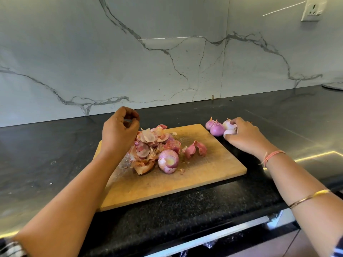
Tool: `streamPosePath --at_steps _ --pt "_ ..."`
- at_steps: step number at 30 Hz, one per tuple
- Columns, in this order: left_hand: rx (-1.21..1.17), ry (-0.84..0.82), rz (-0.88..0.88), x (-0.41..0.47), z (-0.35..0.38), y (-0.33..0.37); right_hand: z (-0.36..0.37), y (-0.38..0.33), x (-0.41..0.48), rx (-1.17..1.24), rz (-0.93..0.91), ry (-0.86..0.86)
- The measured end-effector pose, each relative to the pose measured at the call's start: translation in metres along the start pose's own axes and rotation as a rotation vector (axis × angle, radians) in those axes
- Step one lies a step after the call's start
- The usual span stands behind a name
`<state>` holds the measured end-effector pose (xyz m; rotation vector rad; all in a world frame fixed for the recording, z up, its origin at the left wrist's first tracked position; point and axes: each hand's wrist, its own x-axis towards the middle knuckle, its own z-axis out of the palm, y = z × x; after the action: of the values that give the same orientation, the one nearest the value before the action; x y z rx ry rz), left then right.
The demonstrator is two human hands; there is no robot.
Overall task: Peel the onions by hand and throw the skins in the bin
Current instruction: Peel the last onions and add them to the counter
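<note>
My right hand (241,135) is out past the cutting board (213,169), grip curled around a pale onion (229,133). It sits on the table (55,164) right against three peeled onions (216,129), about midway between the table's front and back edges. My left hand (120,127) hangs over the skin pile (146,145), fingertips bunched against the thumb. Whether a scrap is pinched there, I can't tell. By my reckoning most of the peeling is done, since four bulbs look clean. One last onion (168,161) waits on the board beside the heap, seemingly only partly stripped, with a loose skin (196,148) next to it. No bin is in sight, and the whole heap is left to throw away.
</note>
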<state>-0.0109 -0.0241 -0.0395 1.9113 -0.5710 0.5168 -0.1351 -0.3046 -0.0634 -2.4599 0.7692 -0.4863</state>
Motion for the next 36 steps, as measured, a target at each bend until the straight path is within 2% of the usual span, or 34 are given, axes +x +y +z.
streamPosePath --at_steps 3,5,7,10,13,18,21,25,27,31,36 --pt "0.028 0.01 -0.004 0.0 -0.001 0.001 0.0 -0.006 -0.003 0.03 -0.13 0.17" --pt "0.039 0.024 -0.019 0.001 -0.003 0.001 -0.004 -0.016 -0.008 0.195 -0.258 0.242" --pt "0.036 0.053 -0.029 0.002 -0.005 0.0 -0.008 -0.03 -0.021 0.351 -0.383 0.155" --pt "0.035 0.078 -0.028 0.003 -0.007 -0.001 -0.005 -0.06 -0.047 0.356 -0.582 -0.097" --pt "0.04 0.086 -0.026 0.004 -0.008 -0.002 0.007 -0.084 -0.065 0.24 -0.708 -0.198" --pt "0.04 0.086 -0.025 0.005 -0.008 -0.003 0.022 -0.101 -0.083 -0.306 -0.813 -0.146" --pt "0.042 0.083 -0.017 0.005 -0.009 -0.002 0.036 -0.106 -0.088 -0.358 -0.794 -0.127" --pt "0.033 0.088 -0.008 0.007 -0.01 -0.002 0.034 -0.112 -0.082 -0.213 -0.787 -0.172" --pt "0.004 0.086 -0.018 0.007 -0.01 -0.002 0.025 -0.115 -0.075 -0.022 -0.724 -0.223" --pt "-0.052 0.073 -0.049 0.008 -0.01 -0.002 0.015 -0.123 -0.055 0.348 -0.593 -0.21" --pt "-0.259 0.039 -0.108 0.007 -0.01 0.001 0.022 -0.144 -0.027 0.809 -0.379 -0.413"
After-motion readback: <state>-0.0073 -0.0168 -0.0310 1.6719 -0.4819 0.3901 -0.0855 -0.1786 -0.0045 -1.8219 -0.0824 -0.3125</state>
